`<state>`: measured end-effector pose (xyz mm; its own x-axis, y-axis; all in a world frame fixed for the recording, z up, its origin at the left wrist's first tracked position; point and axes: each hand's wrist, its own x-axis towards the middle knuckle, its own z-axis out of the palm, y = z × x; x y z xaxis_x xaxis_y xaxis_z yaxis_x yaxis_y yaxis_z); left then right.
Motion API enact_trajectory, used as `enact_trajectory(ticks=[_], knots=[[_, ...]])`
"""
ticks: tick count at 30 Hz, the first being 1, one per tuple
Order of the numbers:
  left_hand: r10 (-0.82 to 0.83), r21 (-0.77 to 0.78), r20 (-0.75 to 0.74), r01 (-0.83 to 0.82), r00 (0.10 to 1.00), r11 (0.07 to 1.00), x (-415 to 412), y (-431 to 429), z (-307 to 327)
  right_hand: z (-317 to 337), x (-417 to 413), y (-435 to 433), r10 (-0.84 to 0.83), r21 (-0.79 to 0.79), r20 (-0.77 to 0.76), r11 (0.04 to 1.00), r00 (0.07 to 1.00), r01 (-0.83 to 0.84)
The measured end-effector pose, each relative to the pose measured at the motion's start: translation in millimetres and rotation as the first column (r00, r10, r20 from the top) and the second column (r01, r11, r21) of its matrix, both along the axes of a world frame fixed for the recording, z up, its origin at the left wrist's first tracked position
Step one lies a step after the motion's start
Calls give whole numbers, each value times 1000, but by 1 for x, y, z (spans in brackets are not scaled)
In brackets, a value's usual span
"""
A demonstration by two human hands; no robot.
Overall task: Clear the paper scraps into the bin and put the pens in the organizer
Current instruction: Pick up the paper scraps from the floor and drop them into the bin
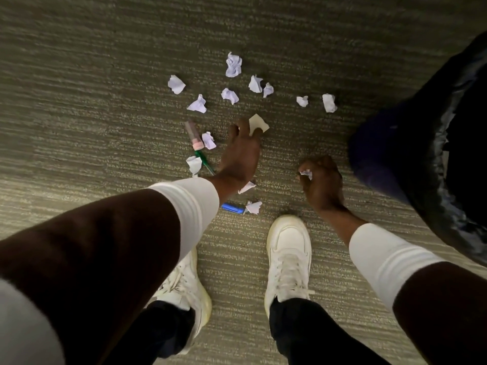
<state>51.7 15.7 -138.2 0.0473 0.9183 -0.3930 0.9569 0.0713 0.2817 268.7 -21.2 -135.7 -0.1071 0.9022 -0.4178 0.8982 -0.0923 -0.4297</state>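
Bending over the carpet (105, 75), the person pinches a cream-coloured scrap (259, 123) between the fingertips of the left hand (241, 154), near the middle of the scattered pile. The right hand (322, 180) is curled closed around a small crumpled scrap (306, 174) that shows at the thumb side.

More white paper scraps (233, 64) lie spread over the carpet beyond the hands, and a few lie closer to the white shoes (288, 256). Between them are the pens — a pink-capped one (194, 135), a green one (204, 160) partly under the left wrist, and a blue one (233, 207) near the sleeve.

The dark bin (421, 159) stands at the right edge of the view; I see no organizer.

The scraps are probably very light and soft, so a gentle pinch on any raised fold is enough. The pens are stiff and smooth — better to take them at the middle of the barrel.
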Motion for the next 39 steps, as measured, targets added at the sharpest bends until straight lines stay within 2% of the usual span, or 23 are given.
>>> enact_trajectory(ticks=[4, 8, 14, 20, 24, 29, 31, 34, 39], knots=[[103, 22, -14, -102, 995, 995, 1, 4, -3, -1, -1, -1, -32, 8, -22, 999, 999, 32], [147, -35, 58, -145, 987, 989, -2, 13, -3, -4, -3, -2, -59, -3, -35, 998, 998, 59], [135, -70, 41, -132, 990, 989, -9, 29, -4, -3, -4, 0, -105, -2, -52, 994, 993, 105], [158, 11, 67, -159, 985, 987, -1, 16, -7, -3, -6, 4, -149, -28, -45, 989, 988, 148], [62, -8, -7, -62, 998, 998, 0, 15, -11, -3, -6, 5, -159, -37, -39, 987, 987, 158], [60, -72, -11, -61, 998, 996, 4, 19, -9, -1, -2, 1, -148, -24, -51, 989, 988, 147], [44, -88, -7, -45, 999, 995, 5, 12, -5, 4, -2, -3, -178, -42, -28, 983, 984, 177], [122, -103, 40, -118, 992, 988, 6, -6, 11, 21, -3, -13, -210, -64, -10, 976, 978, 209], [228, -161, 118, -208, 966, 965, 18, -38, 72, 79, -9, -30, -304, -66, -68, 952, 950, 299]])
